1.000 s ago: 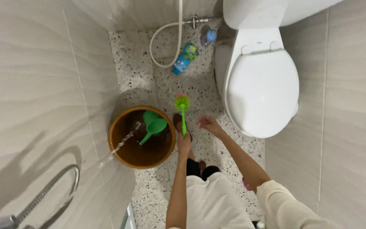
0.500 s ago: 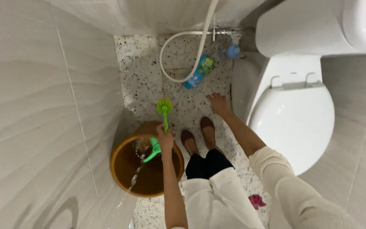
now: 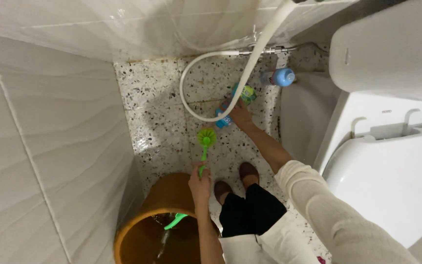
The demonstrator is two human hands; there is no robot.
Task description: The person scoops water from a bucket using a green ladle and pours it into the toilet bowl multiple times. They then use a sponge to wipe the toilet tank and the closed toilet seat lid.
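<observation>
Two hands busy: left hand (image 3: 200,183) grips green brush (image 3: 206,138), round bristle head; right hand (image 3: 240,115) grasps blue-green bottle (image 3: 244,94)

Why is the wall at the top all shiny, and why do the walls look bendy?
Head view: light glares off the glossy wall tiles at the top; the wide lens bows the straight tile lines; the left hand holding the green brush and the right hand at the lying bottle look fairly sharp; soft shadow lies beside the brown bucket.
</observation>
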